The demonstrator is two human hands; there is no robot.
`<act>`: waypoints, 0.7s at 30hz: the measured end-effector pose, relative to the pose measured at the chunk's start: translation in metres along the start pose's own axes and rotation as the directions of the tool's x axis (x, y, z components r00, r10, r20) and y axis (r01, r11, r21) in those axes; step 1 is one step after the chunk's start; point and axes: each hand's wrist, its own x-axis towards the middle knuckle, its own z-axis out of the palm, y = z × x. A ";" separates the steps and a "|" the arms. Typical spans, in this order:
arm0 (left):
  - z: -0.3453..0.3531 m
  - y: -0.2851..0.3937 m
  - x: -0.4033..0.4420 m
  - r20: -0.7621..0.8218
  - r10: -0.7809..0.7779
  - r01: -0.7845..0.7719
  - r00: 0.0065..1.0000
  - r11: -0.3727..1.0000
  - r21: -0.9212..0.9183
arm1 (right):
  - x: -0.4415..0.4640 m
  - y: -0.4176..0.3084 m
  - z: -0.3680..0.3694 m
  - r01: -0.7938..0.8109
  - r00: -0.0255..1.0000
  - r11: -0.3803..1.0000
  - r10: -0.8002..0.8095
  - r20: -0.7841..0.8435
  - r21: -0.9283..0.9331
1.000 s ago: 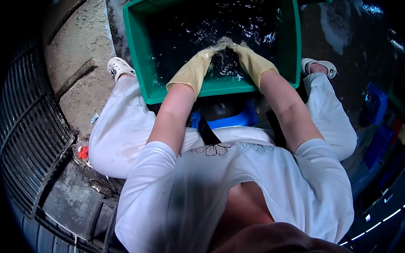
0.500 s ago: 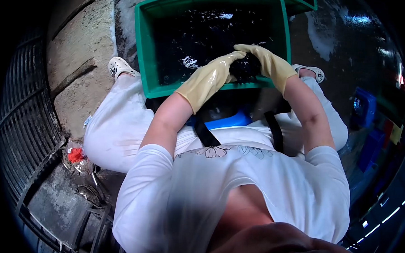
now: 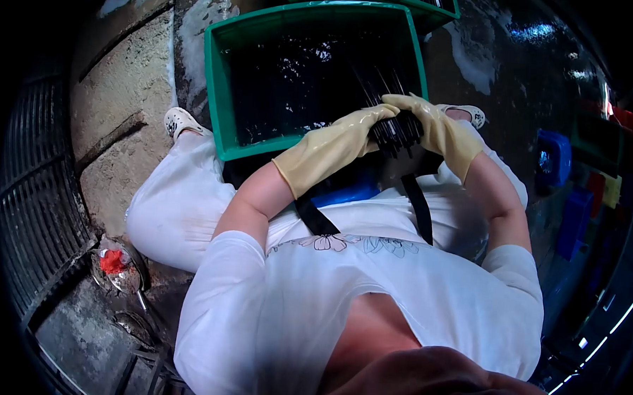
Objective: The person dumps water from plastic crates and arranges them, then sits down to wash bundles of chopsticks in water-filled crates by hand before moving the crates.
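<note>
While the left hand [image 3: 360, 129] and right hand [image 3: 433, 123] clasp dark rods [image 3: 397, 135], the bundle seems stiff, slippery, best held midway.

A dark, wet floor [image 3: 511, 100] gleams at right; rough tan concrete [image 3: 124, 69] and a slatted grille [image 3: 46, 150] lie left.

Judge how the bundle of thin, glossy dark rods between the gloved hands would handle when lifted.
The rod bundle is probably stiff, as its strands look straight. Its wet-looking gloss suggests slipperiness. The far ends spread apart over the green plastic tub, so single rods might slide loose.
</note>
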 end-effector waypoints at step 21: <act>-0.143 -0.001 0.317 0.048 -0.697 0.673 0.716 0.669 -0.315 | 0.155 0.154 -0.158 0.062 0.893 0.911 0.132 -0.431 0.407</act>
